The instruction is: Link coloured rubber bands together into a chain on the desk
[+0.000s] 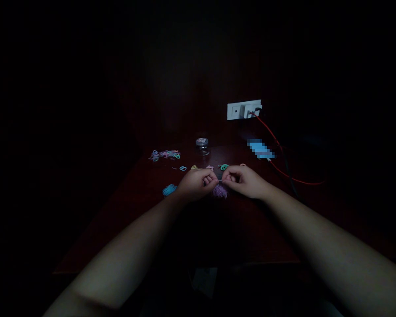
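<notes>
My left hand [200, 182] and my right hand [246, 181] meet over the dark table, each closed in a pinch. A short, thin pale strand [220, 180] runs between their fingertips; its kind is too small to make out. Just below the fingertips lies a purple bundle of thin strands or bands [220, 191]. A blue bundle [169, 189] sits beside my left hand, partly covered by it. Behind the hands are small looped bands: yellow [194, 167], pink [210, 167] and green [223, 167].
A mixed pile of coloured bands [165, 154] lies at the back left, near a pale blue loop [182, 168]. A small clear lidded jar [202, 143] stands behind. At right, a phone-like blurred object [260, 149] joins a red cable [284, 174] from the wall socket [235, 111].
</notes>
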A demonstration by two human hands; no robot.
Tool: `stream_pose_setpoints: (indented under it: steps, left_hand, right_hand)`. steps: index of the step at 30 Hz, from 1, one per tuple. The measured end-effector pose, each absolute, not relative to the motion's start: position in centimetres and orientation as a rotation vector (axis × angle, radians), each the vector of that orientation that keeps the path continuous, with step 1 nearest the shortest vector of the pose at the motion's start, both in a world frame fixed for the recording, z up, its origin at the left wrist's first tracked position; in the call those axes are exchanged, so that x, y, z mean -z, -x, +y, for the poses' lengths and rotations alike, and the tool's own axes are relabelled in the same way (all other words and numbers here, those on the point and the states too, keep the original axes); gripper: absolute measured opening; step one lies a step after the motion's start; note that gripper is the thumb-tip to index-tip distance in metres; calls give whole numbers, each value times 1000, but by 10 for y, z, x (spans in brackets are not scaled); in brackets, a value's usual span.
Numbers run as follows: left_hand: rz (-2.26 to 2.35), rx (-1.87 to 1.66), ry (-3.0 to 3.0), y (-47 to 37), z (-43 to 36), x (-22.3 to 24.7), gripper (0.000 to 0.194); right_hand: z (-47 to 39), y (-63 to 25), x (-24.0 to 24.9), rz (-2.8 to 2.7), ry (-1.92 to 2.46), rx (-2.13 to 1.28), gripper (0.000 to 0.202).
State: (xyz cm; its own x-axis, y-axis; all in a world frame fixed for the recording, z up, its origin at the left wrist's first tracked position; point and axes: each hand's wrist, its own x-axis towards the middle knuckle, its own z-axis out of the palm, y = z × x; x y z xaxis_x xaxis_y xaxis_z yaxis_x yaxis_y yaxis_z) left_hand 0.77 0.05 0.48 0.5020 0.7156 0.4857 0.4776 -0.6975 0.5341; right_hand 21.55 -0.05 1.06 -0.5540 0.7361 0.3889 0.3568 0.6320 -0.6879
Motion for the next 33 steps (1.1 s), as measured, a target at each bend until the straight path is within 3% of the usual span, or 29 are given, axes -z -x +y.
stream_pose_setpoints:
  steps: [33]
  left_hand:
    - [988, -994, -2400, -7, 1, -3, 9]
  right_hand:
    - [2, -215, -9, -2187, 917, -713, 19]
